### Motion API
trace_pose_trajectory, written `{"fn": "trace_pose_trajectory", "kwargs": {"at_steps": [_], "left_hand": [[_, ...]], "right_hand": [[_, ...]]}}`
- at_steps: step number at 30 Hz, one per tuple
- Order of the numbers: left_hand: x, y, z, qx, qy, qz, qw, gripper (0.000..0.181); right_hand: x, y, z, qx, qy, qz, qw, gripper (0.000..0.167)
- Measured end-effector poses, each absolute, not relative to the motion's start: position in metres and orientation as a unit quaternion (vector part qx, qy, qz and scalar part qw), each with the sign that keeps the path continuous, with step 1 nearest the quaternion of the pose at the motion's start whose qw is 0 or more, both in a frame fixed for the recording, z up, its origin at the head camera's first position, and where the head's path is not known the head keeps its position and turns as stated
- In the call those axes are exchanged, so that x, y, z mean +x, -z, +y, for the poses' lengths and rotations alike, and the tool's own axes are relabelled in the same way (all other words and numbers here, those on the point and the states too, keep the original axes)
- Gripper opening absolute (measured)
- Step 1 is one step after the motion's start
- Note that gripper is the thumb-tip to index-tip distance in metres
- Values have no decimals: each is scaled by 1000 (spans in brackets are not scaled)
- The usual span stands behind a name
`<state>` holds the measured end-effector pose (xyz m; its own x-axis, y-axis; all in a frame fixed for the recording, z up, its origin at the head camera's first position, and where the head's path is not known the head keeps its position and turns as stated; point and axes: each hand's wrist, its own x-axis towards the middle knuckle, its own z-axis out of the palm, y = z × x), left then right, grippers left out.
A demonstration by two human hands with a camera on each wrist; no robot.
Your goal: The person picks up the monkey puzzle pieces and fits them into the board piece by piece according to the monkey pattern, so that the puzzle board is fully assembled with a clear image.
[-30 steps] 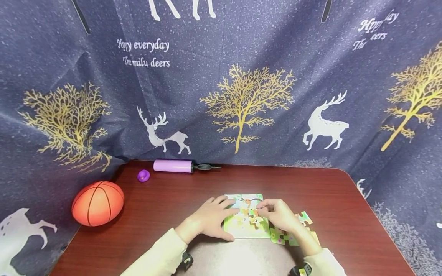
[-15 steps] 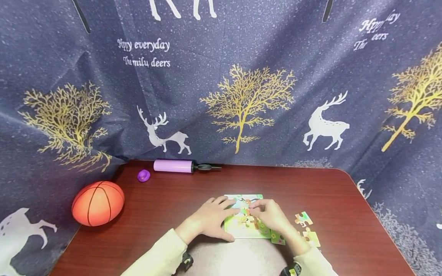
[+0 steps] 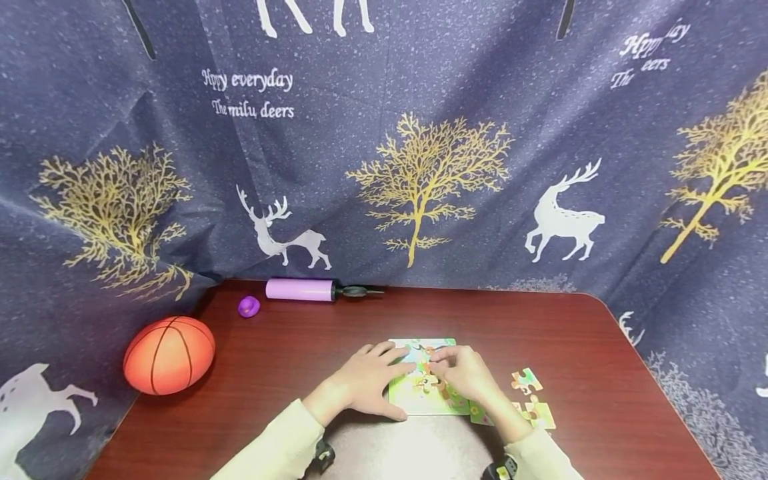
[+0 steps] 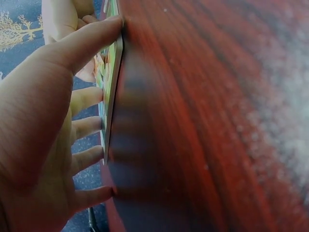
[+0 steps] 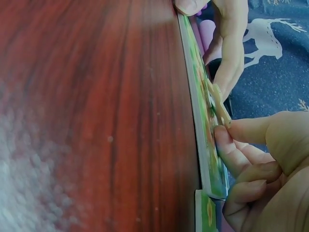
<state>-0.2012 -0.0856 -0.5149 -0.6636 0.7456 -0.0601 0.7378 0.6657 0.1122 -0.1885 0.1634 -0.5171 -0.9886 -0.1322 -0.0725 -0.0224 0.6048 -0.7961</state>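
A colourful jigsaw puzzle board [image 3: 414, 405] lies flat near the front of the table. My left hand [image 3: 367, 381] is spread along its left side, fingertips on the board and thumb at its near edge. Over the board's middle, my right hand [image 3: 471, 377] pinches a jigsaw piece [image 5: 220, 105] between thumb and finger; in the right wrist view the piece is tilted up from the board. Fingers hide much of the piece in the head view. To the right lie loose jigsaw pieces [image 3: 527, 381], some partly covered by my right forearm.
An orange basketball [image 3: 169, 355] sits at the table's left edge. Along the back lies a lilac hand pump [image 3: 300, 289] with a black nozzle, beside a small purple hat-shaped thing [image 3: 249, 307]. A dark blue deer-print curtain [image 3: 384, 167] hangs behind the table [image 3: 288, 347].
My right hand has shifted left, further over the board, with its fingers still pinched. More of the loose pieces at right are uncovered. The left hand stays in place.
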Motion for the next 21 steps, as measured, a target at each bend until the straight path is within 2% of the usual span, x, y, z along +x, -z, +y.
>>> {"fn": "trace_pose_trajectory", "kwargs": {"at_steps": [13, 21], "left_hand": [[-197, 510, -84, 407, -31, 911, 52, 88], [-196, 510, -82, 406, -29, 912, 53, 85]], "right_hand": [[-189, 516, 161, -31, 383, 923, 17, 11], [-189, 513, 160, -30, 349, 937, 10, 12]]}}
